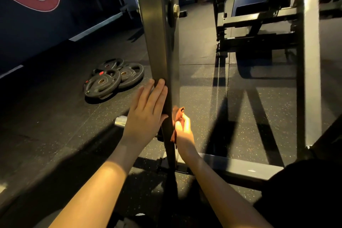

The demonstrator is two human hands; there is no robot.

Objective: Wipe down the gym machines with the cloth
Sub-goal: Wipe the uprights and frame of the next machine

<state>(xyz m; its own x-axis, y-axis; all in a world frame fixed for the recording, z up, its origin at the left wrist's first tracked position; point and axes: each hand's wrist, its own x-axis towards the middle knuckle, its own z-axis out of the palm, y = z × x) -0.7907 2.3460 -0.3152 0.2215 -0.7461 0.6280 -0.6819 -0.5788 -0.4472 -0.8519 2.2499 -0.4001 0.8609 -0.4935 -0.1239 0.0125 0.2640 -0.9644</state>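
Wiping the post (pixel 159 42) low down, cloth (pixel 179 114) in the right hand (pixel 185 131).
Gripping the bunched rust-brown cloth in curled fingers and pressing it against the post's right face, near its lower end; cloth poking out above the knuckles and trailing down below the palm, touching the metal. Bracing on the opposite face with the left hand (pixel 146 111), fingers straight and together, lying flat, holding nothing. Lying heaped on the floor (pixel 55 126) to the left, well apart from the post: plates (pixel 111 78).
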